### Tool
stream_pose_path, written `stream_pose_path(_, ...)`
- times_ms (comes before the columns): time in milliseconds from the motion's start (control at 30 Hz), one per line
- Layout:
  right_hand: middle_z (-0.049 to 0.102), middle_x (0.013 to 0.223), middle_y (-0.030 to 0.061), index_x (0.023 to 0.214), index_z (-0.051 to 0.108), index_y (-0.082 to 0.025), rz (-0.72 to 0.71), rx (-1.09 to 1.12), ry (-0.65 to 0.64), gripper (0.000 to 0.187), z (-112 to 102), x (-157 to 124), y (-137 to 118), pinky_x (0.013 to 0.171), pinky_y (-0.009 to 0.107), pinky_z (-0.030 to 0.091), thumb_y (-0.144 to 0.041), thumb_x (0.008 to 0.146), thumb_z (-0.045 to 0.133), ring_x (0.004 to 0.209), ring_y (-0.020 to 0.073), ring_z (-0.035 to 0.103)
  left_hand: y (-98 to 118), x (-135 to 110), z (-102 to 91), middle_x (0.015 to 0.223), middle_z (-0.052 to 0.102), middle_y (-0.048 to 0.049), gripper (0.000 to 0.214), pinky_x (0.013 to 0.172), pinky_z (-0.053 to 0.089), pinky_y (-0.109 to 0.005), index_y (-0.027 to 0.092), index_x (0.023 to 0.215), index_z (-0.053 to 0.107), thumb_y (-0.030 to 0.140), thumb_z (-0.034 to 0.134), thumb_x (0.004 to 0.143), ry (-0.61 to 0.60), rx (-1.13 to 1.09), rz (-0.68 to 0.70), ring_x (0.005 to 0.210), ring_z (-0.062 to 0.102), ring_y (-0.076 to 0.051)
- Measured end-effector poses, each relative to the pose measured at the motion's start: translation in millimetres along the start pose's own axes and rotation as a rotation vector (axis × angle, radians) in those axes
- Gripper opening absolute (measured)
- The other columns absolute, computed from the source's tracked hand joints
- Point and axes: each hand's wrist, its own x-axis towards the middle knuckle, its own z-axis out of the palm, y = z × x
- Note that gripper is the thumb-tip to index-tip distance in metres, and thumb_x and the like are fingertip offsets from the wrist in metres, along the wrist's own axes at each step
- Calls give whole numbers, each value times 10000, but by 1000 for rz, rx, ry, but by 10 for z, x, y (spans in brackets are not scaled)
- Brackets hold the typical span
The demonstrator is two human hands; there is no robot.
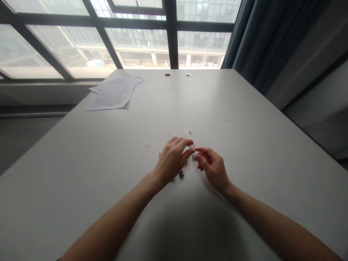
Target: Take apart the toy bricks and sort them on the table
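Note:
My left hand (173,155) pinches a small cream-white piece (192,146) with several prongs between thumb and fingertips; its exact kind is too small to make out. Close on its right is my right hand (213,165), index fingertip at the piece's edge, thumb apart from the index and the other fingers curled. A small grey piece (194,157) shows by the right thumb tip; whether they touch I cannot tell. Below the left hand lies a small dark piece (181,174). A beige piece (160,156) is partly hidden behind that hand.
A small white piece (187,132) lies beyond my hands on the white table (244,119). Printed paper sheets (114,94) rest at the far left. Two round holes sit near the back edge, before a window. A dark blue curtain (261,43) hangs at the right.

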Motion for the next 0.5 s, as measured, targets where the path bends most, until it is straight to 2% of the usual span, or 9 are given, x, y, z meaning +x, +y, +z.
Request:
stream_pose_path(133,619,632,-14,951,653,-178,73,178,-45,222,23,-4,-18,538,263,486,-368,839,624,551,124,566,54,-120,33,892,669,-53,103,767,492,-311,182,955,609,261,572,900,42,-71,87,854,577,-181)
stream_pose_path(367,661,672,-4,929,692,-184,70,212,-67,179,21,-30,-67,573,265,503,-303,798,668,592,125,601,-7,-192,72,785,683,-19,75,712,459,-289,202,777,628,226,653,843,188,-29,176,753,556,-151)
stream_pose_path(500,671,667,1,888,709,-187,77,215,-29,160,4,-22,-69,582,278,516,-310,792,678,588,129,606,-19,-221,80,765,666,-10,56,697,442,-281,219,776,647,217,675,825,223,-25,275,735,538,-142)
